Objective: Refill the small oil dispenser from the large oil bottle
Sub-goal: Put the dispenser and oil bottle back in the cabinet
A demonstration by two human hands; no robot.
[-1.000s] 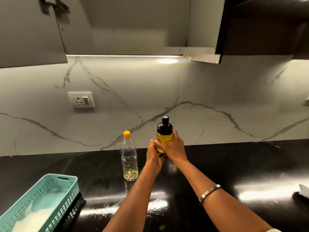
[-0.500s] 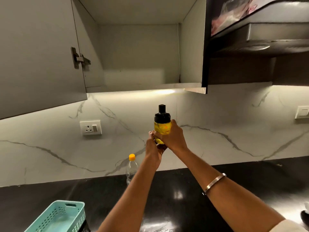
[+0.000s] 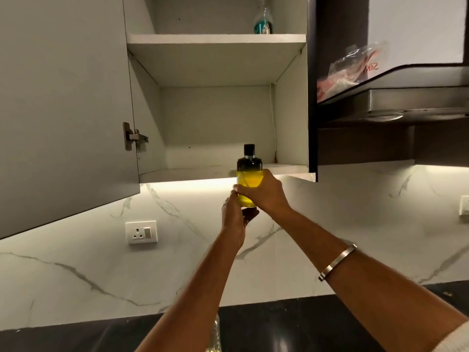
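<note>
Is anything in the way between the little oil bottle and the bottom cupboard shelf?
Nothing visible. Both hands hold the dispenser just in front of the lower shelf. The door is swung open to the left, and the shelf looks bare where it shows.

glossy black countertop (image 3: 304, 323), veined marble-look backsplash (image 3: 76, 270), matt grey cabinet door (image 3: 63, 110), metal bangle (image 3: 337, 262).

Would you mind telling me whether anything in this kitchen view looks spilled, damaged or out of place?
Nothing looks spilled or damaged. The oil dispenser is upright, capped, held by the right hand with the left hand at its base. The one oddity: a crumpled plastic wrapper lies loose on top of the range hood.
</note>
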